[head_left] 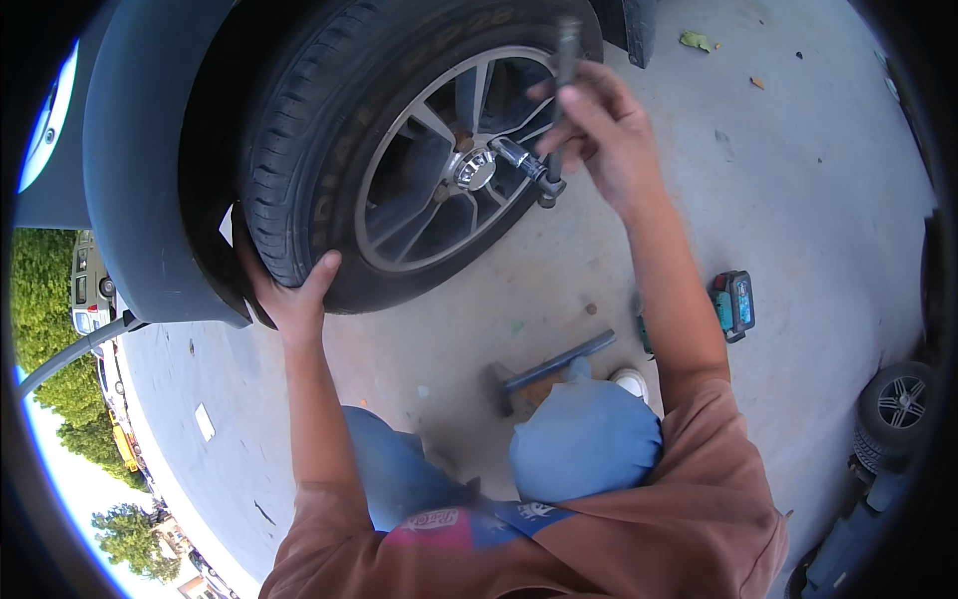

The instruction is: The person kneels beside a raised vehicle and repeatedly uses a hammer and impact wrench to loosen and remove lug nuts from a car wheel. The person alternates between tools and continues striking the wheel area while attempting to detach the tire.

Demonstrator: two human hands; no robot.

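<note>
Nearest, the left hand (294,295) grips the tyre (299,150) at its lower edge; farther up, the right hand (599,135) clasps the lug wrench (544,170) seated near the wheel's hub (476,170) — a skewed socket could slip off the nut and round it.

An outdoor concrete driveway (798,180) used for car repair: mounted car wheel (399,150) at twelve o'clock, spare wheel (898,404) at four, parked cars (90,285) at nine.
</note>
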